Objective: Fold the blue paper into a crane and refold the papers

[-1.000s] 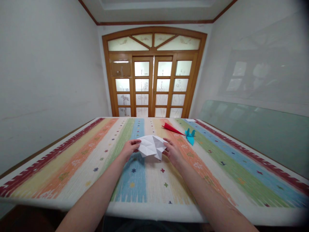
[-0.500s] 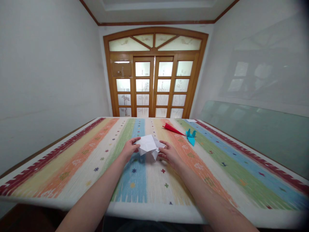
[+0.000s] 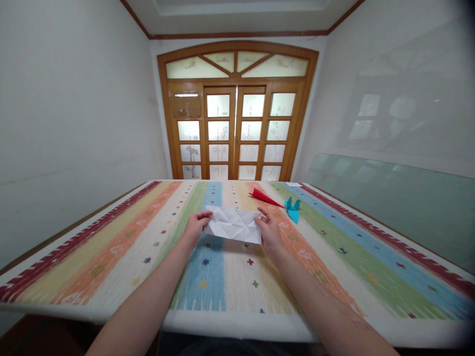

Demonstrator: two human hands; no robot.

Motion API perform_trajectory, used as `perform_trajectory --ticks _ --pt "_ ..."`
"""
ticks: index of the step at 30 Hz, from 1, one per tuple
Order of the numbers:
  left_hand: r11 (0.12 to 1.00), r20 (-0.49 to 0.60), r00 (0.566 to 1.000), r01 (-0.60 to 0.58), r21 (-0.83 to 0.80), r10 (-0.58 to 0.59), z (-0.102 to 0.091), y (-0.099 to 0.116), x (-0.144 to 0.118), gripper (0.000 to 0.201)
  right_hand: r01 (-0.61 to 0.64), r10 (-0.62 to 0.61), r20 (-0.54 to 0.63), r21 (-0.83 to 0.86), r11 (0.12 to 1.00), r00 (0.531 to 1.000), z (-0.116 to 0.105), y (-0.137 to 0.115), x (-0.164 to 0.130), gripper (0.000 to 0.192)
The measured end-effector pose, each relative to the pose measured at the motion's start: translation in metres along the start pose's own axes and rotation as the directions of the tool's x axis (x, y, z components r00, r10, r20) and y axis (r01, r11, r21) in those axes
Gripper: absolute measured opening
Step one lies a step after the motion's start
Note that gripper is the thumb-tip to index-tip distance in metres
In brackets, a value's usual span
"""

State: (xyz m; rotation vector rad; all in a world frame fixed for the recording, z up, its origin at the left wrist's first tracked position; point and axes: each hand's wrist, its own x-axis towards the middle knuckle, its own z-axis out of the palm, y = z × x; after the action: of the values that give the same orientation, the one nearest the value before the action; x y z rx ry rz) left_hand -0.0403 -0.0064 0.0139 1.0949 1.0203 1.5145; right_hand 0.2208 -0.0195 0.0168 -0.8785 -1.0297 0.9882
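White paper (image 3: 233, 225), creased all over, held spread flat just above the striped cloth (image 3: 111, 247), over its blue and cream stripes. Left hand (image 3: 195, 228) pinches the paper's left edge, thumb on top. Right hand (image 3: 270, 231) pinches the right edge, fingers curled under. Beyond the paper and to its right: red folded piece (image 3: 264, 197), then blue folded piece (image 3: 293, 209) just beside it, both lying on the cloth.

The creased white paper (image 3: 233, 224) hides the fingertips of the left hand (image 3: 193, 228) and right hand (image 3: 270, 232) behind its ends. Both forearms run off the bottom edge. The blue paper figure (image 3: 293, 209) is perhaps a bird, too small to tell.
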Motion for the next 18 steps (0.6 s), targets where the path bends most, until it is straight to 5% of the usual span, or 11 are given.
perform_trajectory --ticks 9,18 --pt "1.0 -0.005 1.0 0.012 -0.026 -0.013 0.002 0.006 -0.003 0.041 0.017 -0.017 0.008 0.074 0.997 1.0 0.0 -0.008 0.002 0.061" --pt "0.999 -0.069 0.997 -0.021 -0.036 0.018 0.0 0.009 -0.002 0.049 -0.084 0.076 0.304 0.011 0.996 0.95 0.007 -0.011 -0.011 0.063"
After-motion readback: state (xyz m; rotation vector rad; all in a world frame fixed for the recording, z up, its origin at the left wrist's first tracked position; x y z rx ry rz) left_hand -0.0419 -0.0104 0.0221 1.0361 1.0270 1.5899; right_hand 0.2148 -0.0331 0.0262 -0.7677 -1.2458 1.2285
